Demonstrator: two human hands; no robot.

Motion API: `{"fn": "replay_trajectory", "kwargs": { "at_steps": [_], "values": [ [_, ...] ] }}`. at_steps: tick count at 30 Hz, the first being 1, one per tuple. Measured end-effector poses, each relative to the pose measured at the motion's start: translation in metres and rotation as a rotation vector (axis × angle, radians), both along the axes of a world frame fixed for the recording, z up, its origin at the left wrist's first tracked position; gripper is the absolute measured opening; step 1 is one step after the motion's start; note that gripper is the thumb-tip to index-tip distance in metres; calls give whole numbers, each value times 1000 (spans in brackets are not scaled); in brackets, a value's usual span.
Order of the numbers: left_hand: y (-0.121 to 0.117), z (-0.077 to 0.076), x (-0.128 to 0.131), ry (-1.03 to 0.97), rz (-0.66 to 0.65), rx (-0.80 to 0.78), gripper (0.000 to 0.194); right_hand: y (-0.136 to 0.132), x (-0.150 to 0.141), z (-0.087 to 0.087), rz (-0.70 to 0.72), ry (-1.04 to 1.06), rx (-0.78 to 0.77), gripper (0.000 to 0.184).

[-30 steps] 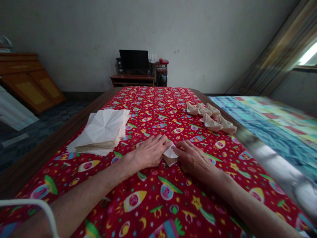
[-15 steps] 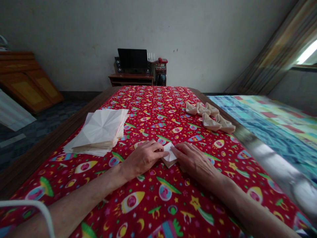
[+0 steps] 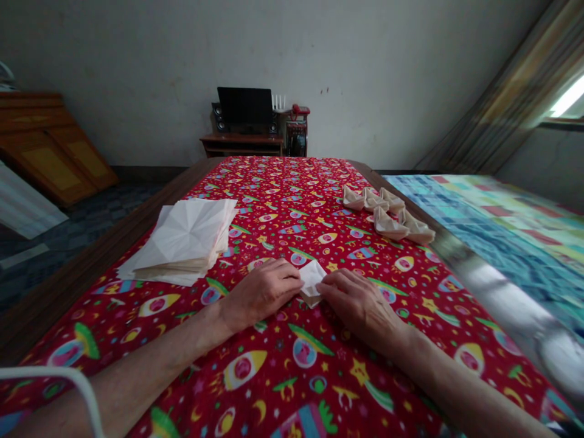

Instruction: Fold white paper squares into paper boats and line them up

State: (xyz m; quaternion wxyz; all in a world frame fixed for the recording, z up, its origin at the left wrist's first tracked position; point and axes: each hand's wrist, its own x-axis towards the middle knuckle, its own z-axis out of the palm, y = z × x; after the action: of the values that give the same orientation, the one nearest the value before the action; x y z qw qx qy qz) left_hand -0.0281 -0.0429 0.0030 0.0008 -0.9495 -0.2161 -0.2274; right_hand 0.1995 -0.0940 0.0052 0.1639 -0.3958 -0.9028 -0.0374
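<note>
A small folded piece of white paper [image 3: 312,277] lies on the red patterned tablecloth [image 3: 292,377] between my two hands. My left hand [image 3: 262,293] rests on the cloth with its fingers curled, fingertips pinching the paper's left edge. My right hand [image 3: 360,301] lies to the paper's right, fingers pressed on its right edge. Part of the paper is hidden under both hands.
A stack of creased white paper sheets [image 3: 185,240] sits at the left. Several folded beige paper shapes [image 3: 387,216] lie at the far right of the table. A colourful bed cover [image 3: 497,225] is at the right. A desk with a monitor [image 3: 246,112] stands against the far wall.
Both hands have shifted slightly on the small paper. My right fingers have drawn back toward me, so more of the paper's top corner shows. The view has dipped a little.
</note>
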Motion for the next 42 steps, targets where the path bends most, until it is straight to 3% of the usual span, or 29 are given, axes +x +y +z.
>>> {"fn": "replay_trajectory", "kwargs": {
  "at_steps": [6,11,16,25,34,38,42],
  "values": [
    [3,-7,5,-143,54,-117,13,4,0,-9,-72,216,-79,24],
    [3,-11,7,-181,104,-210,10,6,-2,-10,-99,370,-166,17],
    [0,-9,7,-108,27,-200,21,5,-3,-10,-79,363,-167,18],
    [4,-8,7,-127,-51,-413,26,2,-4,-6,-31,263,-42,19],
    [-2,-11,10,-155,-28,-355,16,3,-5,-7,-9,227,-16,22],
    [-4,-10,10,-230,48,-369,12,3,-4,-9,2,236,-17,23],
    [-6,-6,8,-153,90,-265,12,3,-4,-11,11,256,-9,22]
  ]
}}
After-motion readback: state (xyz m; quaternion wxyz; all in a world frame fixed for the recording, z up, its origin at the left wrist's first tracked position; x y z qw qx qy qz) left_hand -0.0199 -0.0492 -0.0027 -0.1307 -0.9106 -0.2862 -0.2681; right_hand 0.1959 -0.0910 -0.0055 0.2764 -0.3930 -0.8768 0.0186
